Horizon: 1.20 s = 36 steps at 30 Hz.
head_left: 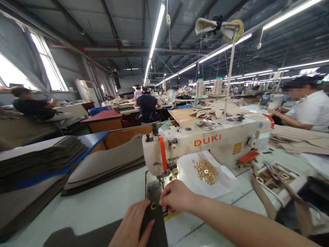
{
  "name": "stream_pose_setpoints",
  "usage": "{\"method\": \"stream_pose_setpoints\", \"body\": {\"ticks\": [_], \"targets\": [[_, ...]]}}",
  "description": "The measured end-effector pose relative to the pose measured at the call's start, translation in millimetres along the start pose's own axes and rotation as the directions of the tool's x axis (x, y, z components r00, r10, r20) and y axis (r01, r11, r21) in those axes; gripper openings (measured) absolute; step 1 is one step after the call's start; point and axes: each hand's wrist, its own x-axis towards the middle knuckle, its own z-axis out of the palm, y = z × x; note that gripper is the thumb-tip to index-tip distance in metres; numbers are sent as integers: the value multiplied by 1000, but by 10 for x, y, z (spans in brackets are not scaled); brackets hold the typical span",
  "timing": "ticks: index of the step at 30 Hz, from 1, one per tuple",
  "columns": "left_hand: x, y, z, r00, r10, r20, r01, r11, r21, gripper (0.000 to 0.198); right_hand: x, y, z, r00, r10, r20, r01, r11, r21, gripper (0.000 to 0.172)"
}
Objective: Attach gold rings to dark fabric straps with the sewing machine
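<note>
A sewing machine (208, 139) marked DUKI stands on the pale table. Under and in front of its needle area lies a dark grey panel (102, 233). My left hand (135, 223) rests on this panel with thumb and fingers apart. Beside its fingertips a gold D-shaped ring (153, 206) lies on the panel. My right hand (177, 197) is just right of the ring, close to the needle area, its thumb and fingers pinched together; what they hold is too small to name. Many gold rings (206, 171) are heaped on a white sheet (228, 178) behind my right hand.
Stacked grey panels (105, 164) lie left of the machine, with more piles (38, 154) farther left. A tray (277, 181) with scissors and rings is at the right. Several people sit at other stations, one in white (313, 109) at the right.
</note>
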Motion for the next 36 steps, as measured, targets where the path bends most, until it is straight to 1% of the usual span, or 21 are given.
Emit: {"method": "stream_pose_setpoints", "body": {"ticks": [2, 5, 8, 12, 16, 18, 21, 24, 26, 28, 30, 32, 34, 35, 36], "targets": [[23, -8, -3, 998, 49, -34, -48, 999, 18, 24, 52, -35, -13, 999, 31, 44, -29, 999, -27, 16], [92, -1, -4, 993, 95, -67, -92, 995, 46, 19, 73, -92, -35, 996, 40, 82, -34, 997, -72, 18], [199, 24, 16, 984, 147, -96, -145, 989, 30, 17, 66, -143, -52, 991, 59, 117, -46, 993, -108, 21], [335, 88, 40, 966, 241, -95, -239, 971, 26, 24, 66, -185, -69, 986, 80, 145, -58, 987, -150, 24], [399, 167, 27, 956, 283, -78, -279, 959, 54, 26, 84, -207, -91, 985, 68, 159, -31, 974, -223, 25], [405, 181, 20, 958, 281, -58, -278, 959, 50, 26, 97, -208, -99, 987, 40, 156, 4, 961, -275, 23], [398, 163, 20, 965, 261, -27, -261, 965, 25, 24, 95, -176, -107, 989, -35, 142, 84, 929, -360, 19], [392, 133, 27, 969, 244, -24, -244, 970, 4, 23, 28, -88, -122, 981, -180, 75, 194, 862, -468, 14], [392, 122, 32, 970, 240, -34, -240, 971, 1, 22, -50, 2, -142, 945, -324, 34, 288, 783, -551, 13], [394, 121, 39, 970, 238, -45, -238, 971, 0, 22, -131, 103, -167, 887, -459, 53, 391, 685, -615, 15], [393, 123, 50, 972, 229, -53, -230, 973, -11, 22, -187, 196, -189, 828, -549, 119, 486, 593, -643, 17], [388, 122, 62, 978, 204, -50, -206, 978, -30, 21, -211, 261, -202, 750, -633, 191, 564, 462, -685, 18], [379, 118, 67, 985, 170, -37, -172, 984, -48, 21, -209, 290, -204, 668, -697, 258, 601, 302, -740, 18], [375, 116, 66, 988, 152, -30, -153, 987, -57, 21, -205, 293, -202, 637, -716, 286, 603, 232, -763, 17], [372, 114, 61, 991, 135, -21, -136, 988, -67, 21, -201, 291, -200, 618, -724, 306, 600, 183, -779, 17]]}}
